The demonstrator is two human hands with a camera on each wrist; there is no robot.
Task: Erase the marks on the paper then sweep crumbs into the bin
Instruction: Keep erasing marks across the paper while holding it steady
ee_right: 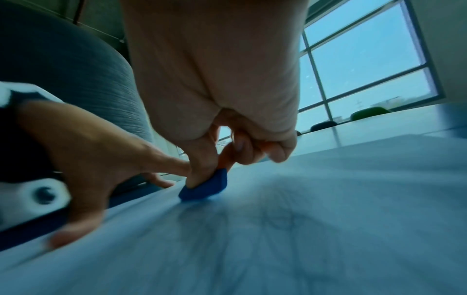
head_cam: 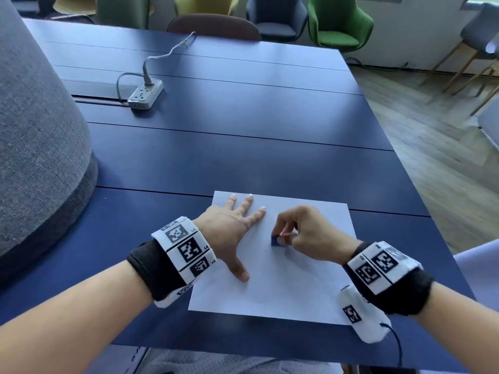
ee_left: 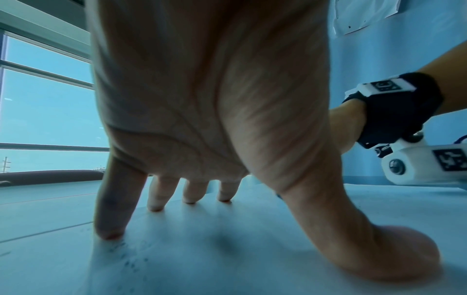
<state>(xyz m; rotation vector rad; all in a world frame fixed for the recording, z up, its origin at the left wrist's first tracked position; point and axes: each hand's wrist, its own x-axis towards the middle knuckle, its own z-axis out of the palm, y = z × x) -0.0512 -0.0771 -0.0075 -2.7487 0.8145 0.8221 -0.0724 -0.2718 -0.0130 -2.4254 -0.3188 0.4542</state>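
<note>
White paper [head_cam: 291,282] lies at the lower centre of the head view, flat on the dark blue table [head_cam: 243,157], and both hands are on it. The left hand [head_cam: 232,228] is spread, fingers straight, thumb and fingertips [ee_left: 111,233] pressing the sheet down on its left side. The right hand [head_cam: 305,233], just right of it, has its fingers curled and pinches a small blue eraser [head_cam: 275,241] against the sheet near its middle. Only a corner of that eraser peeks out in the head view; the right wrist view shows more of it [ee_right: 204,189], tip down on the paper, though the whole frame is smeared with blur. Faint pencil marks [ee_right: 278,221] run across the lower middle of that view, too soft to read. Dark specks [ee_left: 131,257] sit by the little finger at the lower left of the left wrist view; crumbs or marks, I can't tell. A grey power strip [head_cam: 145,94] rests at the upper left of the table, its cable running off the far edge. No bin in any view.
</note>
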